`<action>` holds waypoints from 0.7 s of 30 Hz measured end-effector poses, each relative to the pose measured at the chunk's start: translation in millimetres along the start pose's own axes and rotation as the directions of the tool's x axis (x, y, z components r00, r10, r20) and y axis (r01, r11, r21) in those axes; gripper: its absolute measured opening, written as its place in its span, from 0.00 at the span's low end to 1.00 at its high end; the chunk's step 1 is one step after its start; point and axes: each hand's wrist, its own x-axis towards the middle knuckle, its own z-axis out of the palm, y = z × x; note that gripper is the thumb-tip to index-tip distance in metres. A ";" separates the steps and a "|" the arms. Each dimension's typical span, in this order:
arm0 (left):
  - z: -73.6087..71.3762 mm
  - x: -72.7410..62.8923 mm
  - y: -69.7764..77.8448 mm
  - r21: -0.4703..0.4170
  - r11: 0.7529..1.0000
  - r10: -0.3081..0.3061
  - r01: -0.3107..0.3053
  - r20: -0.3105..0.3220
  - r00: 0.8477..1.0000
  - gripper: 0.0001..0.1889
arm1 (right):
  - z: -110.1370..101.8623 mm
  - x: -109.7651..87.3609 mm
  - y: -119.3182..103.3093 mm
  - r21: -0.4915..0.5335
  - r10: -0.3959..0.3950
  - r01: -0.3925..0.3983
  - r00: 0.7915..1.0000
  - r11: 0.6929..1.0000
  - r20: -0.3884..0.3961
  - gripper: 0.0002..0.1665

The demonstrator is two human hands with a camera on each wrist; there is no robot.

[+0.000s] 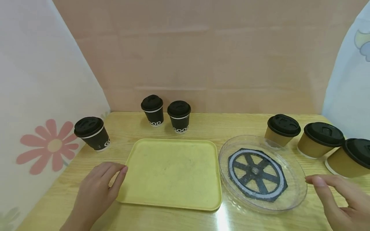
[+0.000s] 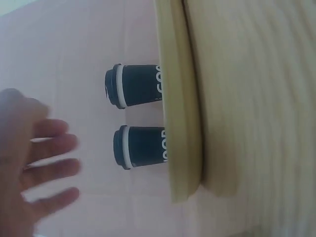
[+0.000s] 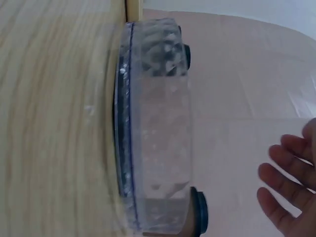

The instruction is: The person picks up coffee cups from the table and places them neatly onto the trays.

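My left hand (image 1: 97,188) hovers by the left edge of a yellow rectangular tray (image 1: 170,173), thumb and index fingertips close together. In the left wrist view its loosely bent fingers (image 2: 52,170) hold nothing and stand apart from the tray's side (image 2: 180,98). At the right rim of a clear round turntable dish (image 1: 295,176) is my right hand (image 1: 344,199). Its fingertips overlap that rim in the head view, while the right wrist view shows relaxed fingers (image 3: 284,180) away from the dish's wall (image 3: 163,133). The dish has a dark spoked base beneath it.
Two black lidded paper cups (image 1: 152,110) (image 1: 179,117) stand behind the tray, and another black cup (image 1: 93,134) is at the left. Three brown cups with black lids (image 1: 280,130) (image 1: 319,141) (image 1: 349,158) line the right side. A pinkish backdrop (image 1: 214,57) rises behind the wooden table (image 1: 231,123).
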 end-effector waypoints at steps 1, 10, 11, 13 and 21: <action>1.5 -1.3 -1.6 -0.014 0.999 -0.037 0.038 0.048 0.998 0.12 | 1.9 4.4 -4.6 -0.047 -0.016 0.017 0.999 0.999 0.034 0.08; 4.7 1.6 -4.5 -0.035 0.998 -0.041 0.049 0.194 0.980 0.24 | 10.0 18.0 -19.9 -0.173 -0.099 0.134 0.975 0.976 0.201 0.21; 3.7 2.8 -4.6 -0.035 0.999 -0.033 0.041 0.202 0.979 0.24 | 11.6 19.2 -20.3 -0.161 -0.116 0.152 0.970 0.975 0.215 0.22; 2.5 5.3 -5.4 -0.036 0.999 -0.018 0.027 0.214 0.977 0.25 | 14.3 21.8 -22.6 -0.134 -0.143 0.180 0.959 0.975 0.245 0.24; 0.1 20.3 -4.8 -0.023 1.000 -0.002 0.008 0.266 0.964 0.28 | 25.1 30.8 -42.3 -0.078 -0.183 0.219 0.927 0.973 0.326 0.32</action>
